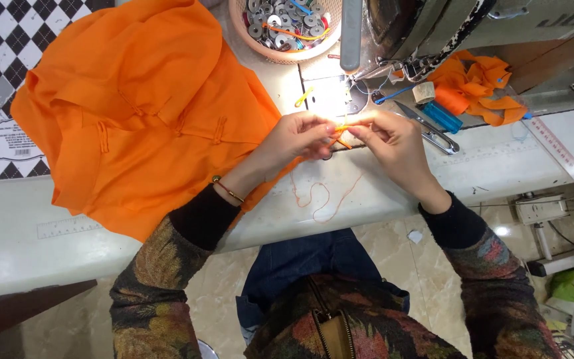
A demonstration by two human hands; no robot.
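Pinching from both sides, a small orange cord piece [341,127] is held between the fingertips of the left hand [298,138] and the right hand [393,143], just above the white sewing table [367,193] and in front of the needle plate of the sewing machine [426,26]. Both sets of fingers are closed on the piece (thumb against forefinger on each side). A loose orange thread [327,199] is seen trailing from it in loops across the table. An orange garment [141,113] with knotted button loops is spread to the left, touching the left wrist. A basket of metal bobbins [287,26] is set behind the hands. Thread snips [426,129] and a blue lighter [443,116] are laid beside the right hand, with orange fabric scraps [479,86] and a ruler [556,149] farther right.
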